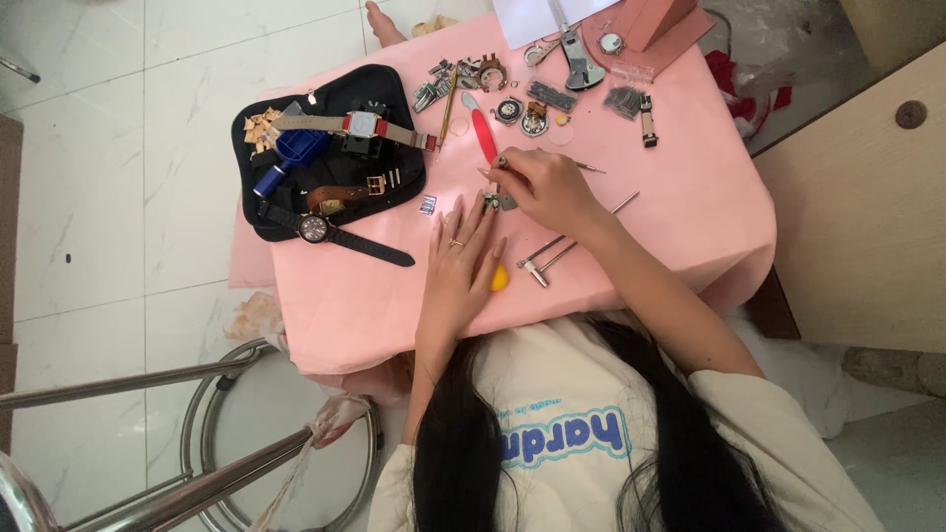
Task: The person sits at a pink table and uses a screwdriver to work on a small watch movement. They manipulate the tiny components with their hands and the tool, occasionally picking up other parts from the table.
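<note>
A pink-covered table (690,207) carried a black tool mat (296,222) with watches. The left hand (461,258) lay flat, fingers steadying a small metal watch part (490,201). The right hand (547,189) gripped a thin tool (502,162) just above that part.

A home watch-repair corner. A small table (690,197) under pink cloth carries watches (325,232), loose parts (522,108) and fine tools (547,258). White marble floor tiles (118,197) surround it.
</note>
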